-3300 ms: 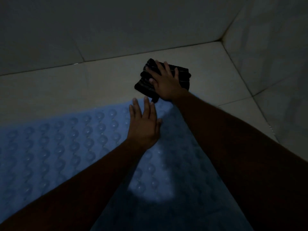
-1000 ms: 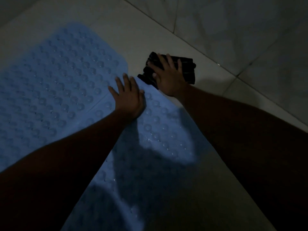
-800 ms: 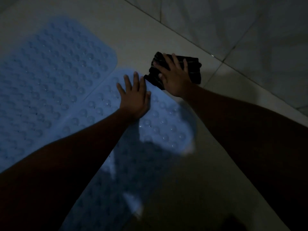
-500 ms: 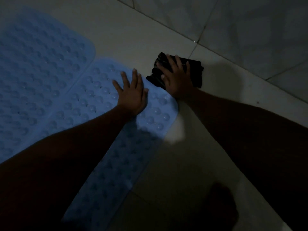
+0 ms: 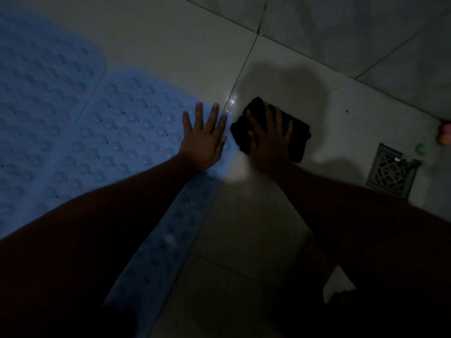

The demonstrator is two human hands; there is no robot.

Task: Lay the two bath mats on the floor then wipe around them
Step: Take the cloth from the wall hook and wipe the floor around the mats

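Two blue bubble-textured bath mats lie flat side by side on the pale tiled floor: the far mat at the upper left, the near mat beside it. My left hand rests flat with spread fingers on the near mat's right corner. Just right of that corner, my right hand presses a folded dark cloth onto the floor tile with straight fingers.
A metal floor drain grate sits at the right. Small pink and green items lie by the right edge at the wall base. Tiled wall runs across the top right. My foot shows dimly at the bottom right.
The cloth under my right hand has slid along the mats' edge toward the near mat's corner. My left hand has followed along the mat. The drain has come into view.
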